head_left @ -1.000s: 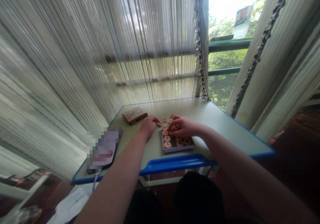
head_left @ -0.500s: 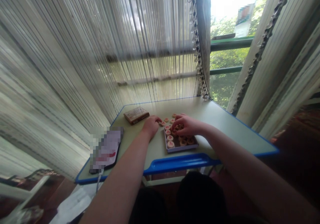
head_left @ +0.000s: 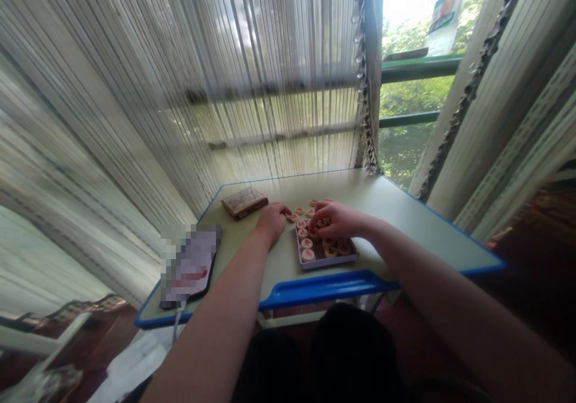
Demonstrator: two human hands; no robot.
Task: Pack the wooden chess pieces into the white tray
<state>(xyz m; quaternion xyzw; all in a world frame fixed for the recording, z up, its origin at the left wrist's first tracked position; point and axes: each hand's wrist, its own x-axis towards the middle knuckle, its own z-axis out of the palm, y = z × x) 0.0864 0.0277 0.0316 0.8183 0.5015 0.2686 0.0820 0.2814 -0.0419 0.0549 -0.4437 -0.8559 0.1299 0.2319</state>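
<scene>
My right hand reaches over a shallow open box, its fingers bent down on a Chinese chess piece among the others inside. Down the box's left side runs a column of round pale pieces with red characters; darker-marked pieces lie at the right, partly under my hand. To the left of the box, my left hand rests on the table with fingers stretched out. Its fingertips are beside a loose Chinese chess piece. A few more loose pieces lie just beyond the box.
A brown patterned box or lid sits at the table's back left. A phone with a white cable lies at the left edge. The pale table has a blue rim and a blue front tray. Striped curtains hang behind.
The view has shifted slightly. My right hand stays over the box with its fingers on the pieces, and my left hand keeps its place beside the loose pieces.
</scene>
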